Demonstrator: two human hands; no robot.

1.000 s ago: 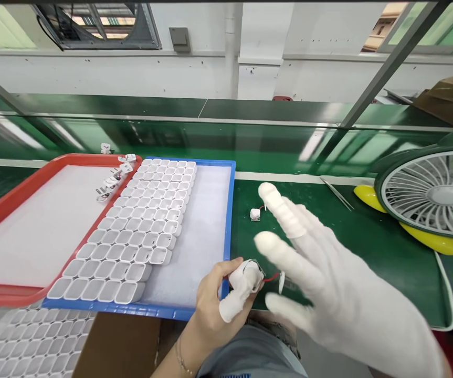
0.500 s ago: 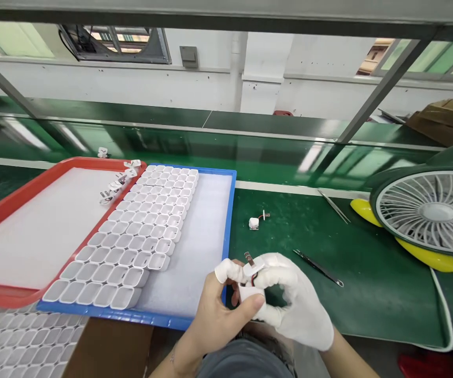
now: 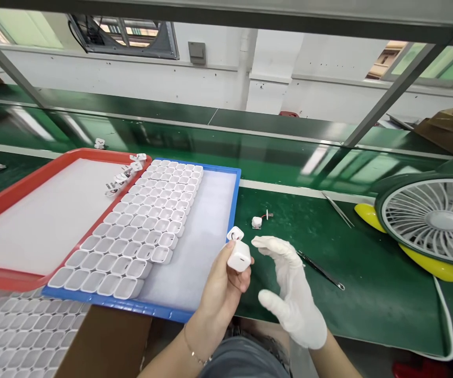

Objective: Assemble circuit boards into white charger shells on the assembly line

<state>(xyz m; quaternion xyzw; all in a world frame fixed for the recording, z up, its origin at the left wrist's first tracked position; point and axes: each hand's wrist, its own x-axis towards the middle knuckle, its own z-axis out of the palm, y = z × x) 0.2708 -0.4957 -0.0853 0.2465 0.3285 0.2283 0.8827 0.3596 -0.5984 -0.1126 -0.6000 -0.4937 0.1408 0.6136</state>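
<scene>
A small white casing (image 3: 239, 257) with a dark slot is pinched in my left hand (image 3: 222, 286), near the blue tray's right edge. A white cap piece (image 3: 235, 234) sits at its upper end, by my fingers. My right hand (image 3: 291, 294), in a white glove, is just to the right with thumb and fingers apart and nothing between them. Beyond the hands, a white part with a red wire (image 3: 256, 222) lies on the green table. Rows of white open casings (image 3: 127, 247) stand in the blue tray (image 3: 233, 207).
Black tweezers (image 3: 320, 270) lie right of my glove, silver tweezers (image 3: 338, 209) farther back. A fan (image 3: 442, 220) stands at the right. The red tray (image 3: 17, 184) at left holds white plug parts (image 3: 122, 177). More casings (image 3: 21, 336) are at lower left.
My gloved right hand has let go and moved slightly right, its fingers now apart. My left hand has raised and turned the casing, so its slotted face shows. The view has shifted slightly.
</scene>
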